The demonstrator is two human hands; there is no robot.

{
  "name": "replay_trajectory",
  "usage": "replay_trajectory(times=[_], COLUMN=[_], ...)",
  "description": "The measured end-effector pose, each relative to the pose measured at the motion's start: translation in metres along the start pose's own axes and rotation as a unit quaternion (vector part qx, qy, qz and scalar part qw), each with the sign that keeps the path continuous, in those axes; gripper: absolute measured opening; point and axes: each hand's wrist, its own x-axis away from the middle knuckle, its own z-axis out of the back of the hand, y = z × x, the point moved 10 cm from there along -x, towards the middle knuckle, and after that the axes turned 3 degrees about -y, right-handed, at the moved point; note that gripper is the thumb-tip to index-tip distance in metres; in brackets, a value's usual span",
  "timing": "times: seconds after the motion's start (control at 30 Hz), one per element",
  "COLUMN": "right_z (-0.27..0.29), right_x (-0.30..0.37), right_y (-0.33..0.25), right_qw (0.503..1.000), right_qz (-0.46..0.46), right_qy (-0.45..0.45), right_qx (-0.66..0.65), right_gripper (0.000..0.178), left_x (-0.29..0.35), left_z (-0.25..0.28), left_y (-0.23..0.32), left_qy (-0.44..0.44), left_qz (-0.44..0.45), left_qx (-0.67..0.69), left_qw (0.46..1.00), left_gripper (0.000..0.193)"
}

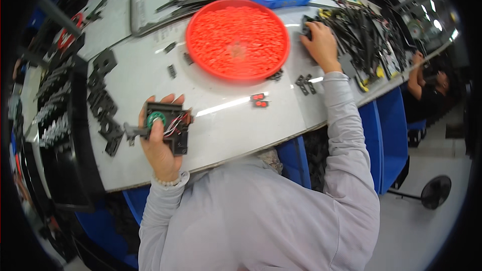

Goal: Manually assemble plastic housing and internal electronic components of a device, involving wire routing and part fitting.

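My left hand (pixel 163 153) is closed around an open black plastic housing (pixel 179 143), held above the table's left part. Its thumb presses on a round green part (pixel 156 118) inside, beside several thin red, white and black wires (pixel 175 124). A dark grey lever-like piece (pixel 135 131) sticks out on the housing's left. At the far right, the fingers of my right hand (pixel 321 45) are closed on a small black part (pixel 305 24), which they partly cover. Next to that hand is a heap of long black plastic pieces (pixel 359 40).
A round red tray (pixel 287 52) full of small red pieces stands mid-table. Behind it are a metal tray (pixel 134 17) and a blue bin (pixel 301 1). Black brackets (pixel 103 98) line the left side. Two small black parts with red inserts (pixel 259 101) lie near the front.
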Motion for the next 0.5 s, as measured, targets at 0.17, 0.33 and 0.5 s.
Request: replay_trajectory(times=[0.17, 0.33, 0.5], right_z=[0.060, 0.092, 0.018], right_x=[0.003, 0.043, 0.120], right_y=[0.024, -0.056, -0.203], right_qw=[0.985, 0.751, 0.568], right_qz=[-0.068, -0.133, -0.162], right_qy=[0.127, 0.108, -0.288], right_qx=[-0.097, -0.637, -0.754], right_gripper=[0.032, 0.032, 0.036], left_x=[-0.005, -0.002, -0.002], left_z=[0.003, 0.017, 0.015], left_y=[0.005, 0.011, 0.013], left_qy=[-0.003, 0.015, -0.002], left_qz=[0.004, -0.006, -0.002], left_qx=[-0.014, -0.015, -0.015], left_qw=[1.000, 1.000, 1.000], left_gripper=[0.048, 0.050, 0.050])
